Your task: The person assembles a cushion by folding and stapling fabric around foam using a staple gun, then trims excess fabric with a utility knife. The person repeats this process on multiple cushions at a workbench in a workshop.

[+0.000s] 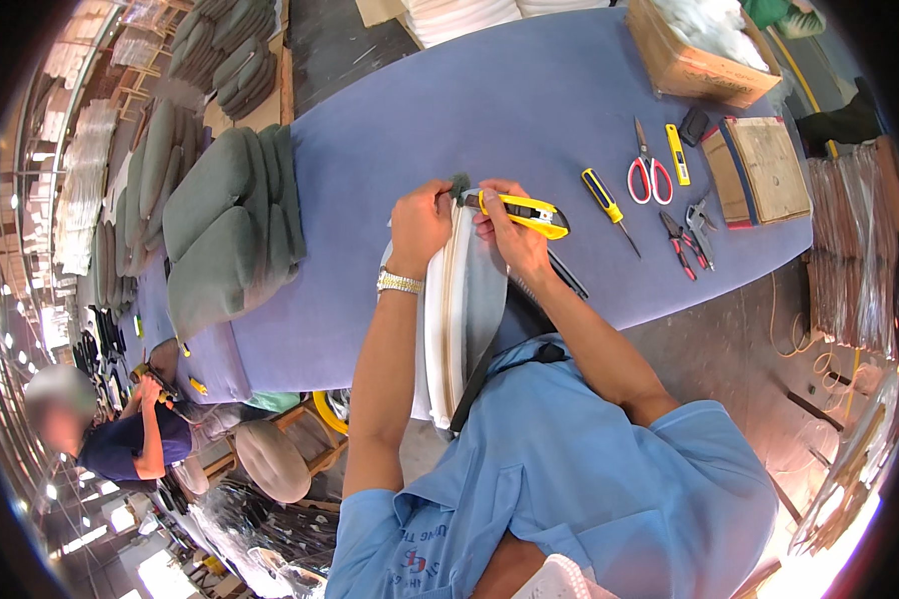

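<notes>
My right hand (510, 232) is closed round a yellow utility knife (531, 215), its tip pointing left at the top end of a cushion. The cushion (450, 319) stands on edge against my body, with pale padding layers and a wooden-looking strip along its side. At its far end my left hand (422, 226) pinches a tuft of dark green fabric (458, 187). Both hands are close together there, the blade end almost at the fabric. Whether the blade touches it, I cannot tell.
On the blue table (420, 110) lie a screwdriver (603, 200), red-handled scissors (649, 175), a yellow cutter (677, 155), pliers (681, 245) and a wooden block (764, 170). A carton of white stuffing (704, 65) stands far right. Green cushions (230, 220) are stacked left; another person (135, 439) works beyond.
</notes>
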A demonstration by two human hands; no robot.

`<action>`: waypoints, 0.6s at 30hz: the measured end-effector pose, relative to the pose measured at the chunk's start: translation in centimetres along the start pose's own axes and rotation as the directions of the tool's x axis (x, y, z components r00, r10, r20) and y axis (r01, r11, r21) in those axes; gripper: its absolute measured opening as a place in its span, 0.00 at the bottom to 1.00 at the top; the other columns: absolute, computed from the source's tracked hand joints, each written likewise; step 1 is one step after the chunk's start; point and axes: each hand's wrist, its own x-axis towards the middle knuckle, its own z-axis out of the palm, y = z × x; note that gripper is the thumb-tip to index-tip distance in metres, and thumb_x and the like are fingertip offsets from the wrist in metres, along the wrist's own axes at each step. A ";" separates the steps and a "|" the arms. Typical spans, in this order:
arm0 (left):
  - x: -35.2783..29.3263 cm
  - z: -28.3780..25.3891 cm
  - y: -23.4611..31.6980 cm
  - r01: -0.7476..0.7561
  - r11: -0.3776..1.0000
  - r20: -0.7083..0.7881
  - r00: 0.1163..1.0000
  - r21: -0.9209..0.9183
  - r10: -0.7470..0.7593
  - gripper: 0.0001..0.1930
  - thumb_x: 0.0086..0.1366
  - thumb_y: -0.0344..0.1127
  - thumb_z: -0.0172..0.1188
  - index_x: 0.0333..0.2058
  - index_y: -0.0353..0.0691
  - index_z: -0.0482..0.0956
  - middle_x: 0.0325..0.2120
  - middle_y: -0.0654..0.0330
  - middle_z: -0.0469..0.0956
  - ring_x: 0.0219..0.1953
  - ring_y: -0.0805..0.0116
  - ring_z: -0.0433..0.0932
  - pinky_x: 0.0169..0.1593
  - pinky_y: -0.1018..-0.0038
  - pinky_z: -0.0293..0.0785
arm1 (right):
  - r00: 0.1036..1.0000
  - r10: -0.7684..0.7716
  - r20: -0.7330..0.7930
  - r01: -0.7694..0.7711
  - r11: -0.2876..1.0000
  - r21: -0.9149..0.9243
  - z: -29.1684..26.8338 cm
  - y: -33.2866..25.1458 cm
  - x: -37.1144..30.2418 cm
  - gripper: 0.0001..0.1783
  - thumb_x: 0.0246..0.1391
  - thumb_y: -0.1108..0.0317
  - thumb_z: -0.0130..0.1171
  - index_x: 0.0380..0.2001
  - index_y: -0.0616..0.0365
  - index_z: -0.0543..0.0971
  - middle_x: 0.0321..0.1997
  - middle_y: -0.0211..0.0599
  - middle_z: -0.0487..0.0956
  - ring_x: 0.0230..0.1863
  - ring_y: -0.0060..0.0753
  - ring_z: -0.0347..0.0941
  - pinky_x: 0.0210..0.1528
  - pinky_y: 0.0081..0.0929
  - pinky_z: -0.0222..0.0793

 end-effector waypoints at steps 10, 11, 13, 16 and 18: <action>0.0 -0.5 -0.7 0.042 0.997 0.045 0.998 -0.071 -0.039 0.10 0.66 0.29 0.61 0.44 0.36 0.85 0.35 0.50 0.87 0.36 0.57 0.87 0.41 0.68 0.81 | 0.996 -0.084 -0.011 0.084 0.993 0.079 0.2 1.7 0.4 0.20 0.70 0.55 0.58 0.55 0.58 0.75 0.37 0.36 0.82 0.37 0.23 0.80 0.43 0.25 0.80; -0.1 -0.5 -0.9 -0.003 0.998 0.028 1.000 -0.067 0.005 0.10 0.66 0.29 0.61 0.45 0.36 0.85 0.36 0.50 0.87 0.36 0.56 0.87 0.41 0.67 0.81 | 0.997 -0.069 -0.014 0.070 0.995 0.073 0.3 1.6 0.4 0.20 0.70 0.56 0.58 0.55 0.58 0.75 0.37 0.36 0.82 0.37 0.23 0.80 0.43 0.25 0.80; -0.4 -0.6 -1.2 -0.092 0.994 -0.007 0.996 -0.057 0.092 0.11 0.66 0.29 0.62 0.45 0.37 0.85 0.38 0.50 0.87 0.37 0.55 0.87 0.42 0.67 0.81 | 0.999 -0.041 -0.020 0.042 0.997 0.060 0.4 1.3 0.4 0.19 0.70 0.56 0.57 0.55 0.58 0.75 0.38 0.37 0.83 0.37 0.24 0.81 0.43 0.25 0.81; -0.4 -1.1 -0.5 -0.145 0.987 -0.002 0.989 -0.063 0.145 0.11 0.66 0.29 0.62 0.46 0.37 0.84 0.41 0.50 0.86 0.40 0.53 0.86 0.43 0.65 0.81 | 1.000 0.002 -0.013 -0.001 0.996 0.087 0.2 0.8 0.5 0.19 0.71 0.56 0.56 0.55 0.59 0.75 0.40 0.39 0.83 0.38 0.25 0.81 0.44 0.26 0.81; -0.7 -1.2 -0.3 -0.144 0.987 -0.004 0.990 -0.068 0.144 0.11 0.66 0.28 0.62 0.46 0.36 0.83 0.42 0.50 0.86 0.41 0.52 0.86 0.43 0.65 0.81 | 1.000 0.007 -0.014 -0.005 0.989 0.148 0.2 0.9 0.7 0.18 0.71 0.56 0.56 0.54 0.59 0.75 0.41 0.40 0.83 0.39 0.25 0.82 0.45 0.26 0.81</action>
